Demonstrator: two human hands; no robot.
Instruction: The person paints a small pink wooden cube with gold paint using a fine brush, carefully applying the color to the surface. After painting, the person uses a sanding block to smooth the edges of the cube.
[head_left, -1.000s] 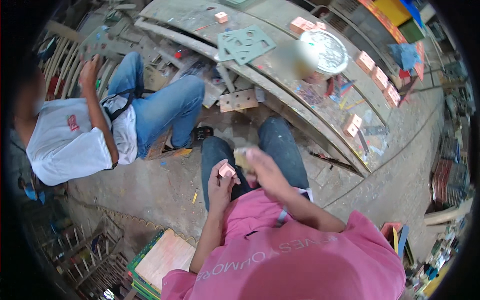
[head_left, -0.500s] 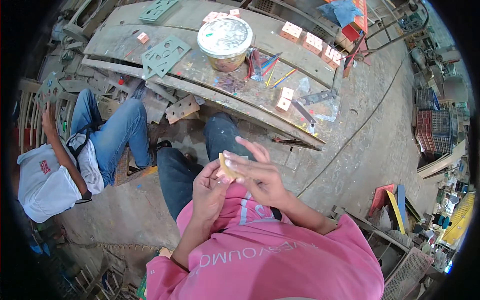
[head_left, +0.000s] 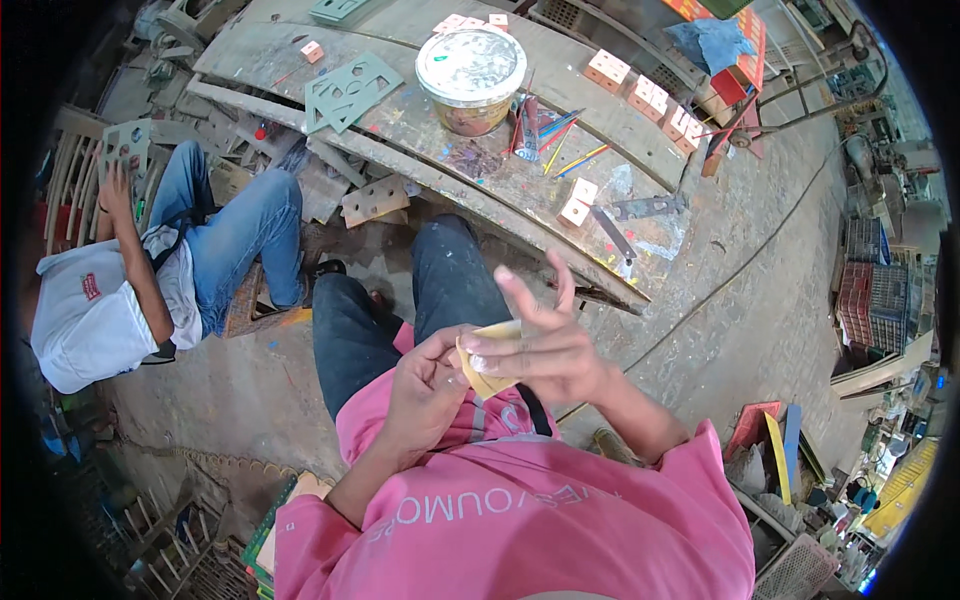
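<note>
In front of my lap, my right hand [head_left: 560, 355] pinches a folded piece of yellow sandpaper [head_left: 484, 382] between thumb and fingers, with its other fingers raised. Close against the sandpaper's left edge is my left hand [head_left: 425, 392], fingers curled and closed. Whatever it grips is mostly hidden behind the fingers and the sheet, so I cannot make it out. Across the workbench, near its front edge, lie small pale orange blocks with holes [head_left: 578, 203], out of reach of both hands. More such blocks [head_left: 648, 97] stand in a row farther back.
The long worn bench [head_left: 450, 185] bears a lidded paint bucket [head_left: 470, 75], colored pencils [head_left: 582, 160], a dark metal strip [head_left: 613, 233] and a green stencil plate [head_left: 352, 92]. At left a seated co-worker [head_left: 100, 310] holds another holed plate [head_left: 127, 150]. Plastic crates [head_left: 870, 300] are stacked at right.
Both hands have shifted slightly right and down. The right hand has turned, its fingers spreading upward, and more of the sandpaper shows. The view has also shifted a little.
</note>
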